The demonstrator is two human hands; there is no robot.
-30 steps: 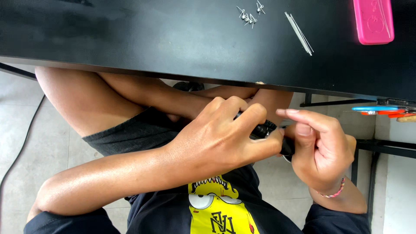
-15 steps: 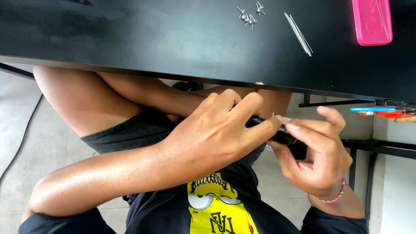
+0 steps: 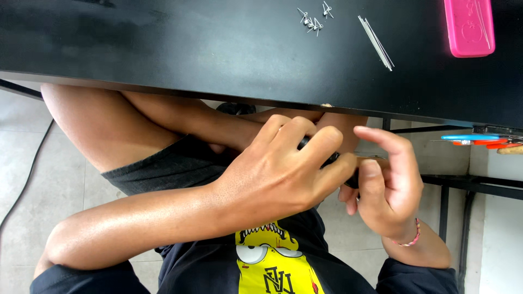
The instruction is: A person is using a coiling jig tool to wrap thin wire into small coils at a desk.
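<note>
Hands [image 3: 283, 179] [image 3: 389, 185] meet below the desk [image 3: 163, 49] edge, both clenched on a small black part [image 3: 327, 158], steadying it over the lap.

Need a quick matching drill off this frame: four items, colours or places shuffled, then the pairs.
Items:
1. flat case
2. thin rods
3. small dark object
4. beaded wristband

Descriptions:
A. held between both hands, below the table edge
B. pink, at the table's top right
C. silvery, lying loose on the black table
D. on the right hand's wrist

Pairs: 1-B, 2-C, 3-A, 4-D. The left hand covers most of the dark object.
</note>
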